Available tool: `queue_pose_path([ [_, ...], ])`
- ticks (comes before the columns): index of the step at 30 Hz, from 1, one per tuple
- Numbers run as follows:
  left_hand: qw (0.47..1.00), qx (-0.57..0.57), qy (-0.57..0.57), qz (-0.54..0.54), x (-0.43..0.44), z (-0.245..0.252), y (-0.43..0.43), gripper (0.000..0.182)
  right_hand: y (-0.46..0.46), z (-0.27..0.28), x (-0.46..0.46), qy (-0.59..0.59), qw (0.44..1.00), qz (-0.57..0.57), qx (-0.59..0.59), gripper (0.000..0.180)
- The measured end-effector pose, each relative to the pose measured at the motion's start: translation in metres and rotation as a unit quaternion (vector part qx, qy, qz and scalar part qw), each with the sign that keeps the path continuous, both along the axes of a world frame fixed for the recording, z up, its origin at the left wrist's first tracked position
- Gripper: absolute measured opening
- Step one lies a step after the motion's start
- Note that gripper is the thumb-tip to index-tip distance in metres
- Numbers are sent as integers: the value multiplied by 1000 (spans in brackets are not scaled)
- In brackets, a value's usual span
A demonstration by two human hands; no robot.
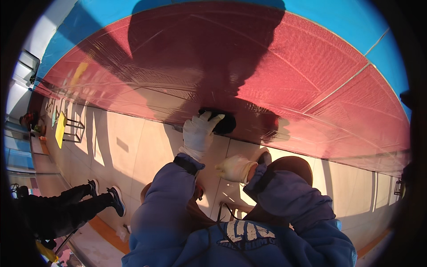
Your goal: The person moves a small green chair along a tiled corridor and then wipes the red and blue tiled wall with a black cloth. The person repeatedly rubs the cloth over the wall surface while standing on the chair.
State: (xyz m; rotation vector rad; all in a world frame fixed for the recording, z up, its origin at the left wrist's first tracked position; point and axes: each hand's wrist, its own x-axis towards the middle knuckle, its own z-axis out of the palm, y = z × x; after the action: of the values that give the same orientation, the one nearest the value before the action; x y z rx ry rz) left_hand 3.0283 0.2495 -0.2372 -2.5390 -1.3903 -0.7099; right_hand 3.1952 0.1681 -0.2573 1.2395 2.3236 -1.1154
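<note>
My left hand, in a white glove, presses a black pad or cloth against the lower part of a glossy dark red wall panel. The fingers lie over the pad's left side, and its exact kind is hard to tell. My right hand, gloved as well, hangs in front of my lap, apart from the wall. Its fingers are loosely bent, and nothing shows in them. Dark smears and wet-looking streaks mark the red surface around the pad.
A blue wall area curves above the red one. Pale floor tiles meet the wall's foot. At left stand a yellow-topped stool and a person in dark trousers. My shadow falls across the wall.
</note>
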Motion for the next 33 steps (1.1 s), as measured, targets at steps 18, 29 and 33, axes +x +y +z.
queue_pose_path([
  [18, 988, 14, -132, 76, -25, 57, 9, 67, -3, -4, -1, 51, 998, -18, 24, 39],
  [29, 976, 65, -192, 82, -27, 40, 14, 59, -2, -2, -1, 43, 999, 6, 28, 40],
  [33, 989, -3, -111, 96, -38, 41, 10, 60, -2, -5, -4, 36, 999, 9, 36, 41],
])
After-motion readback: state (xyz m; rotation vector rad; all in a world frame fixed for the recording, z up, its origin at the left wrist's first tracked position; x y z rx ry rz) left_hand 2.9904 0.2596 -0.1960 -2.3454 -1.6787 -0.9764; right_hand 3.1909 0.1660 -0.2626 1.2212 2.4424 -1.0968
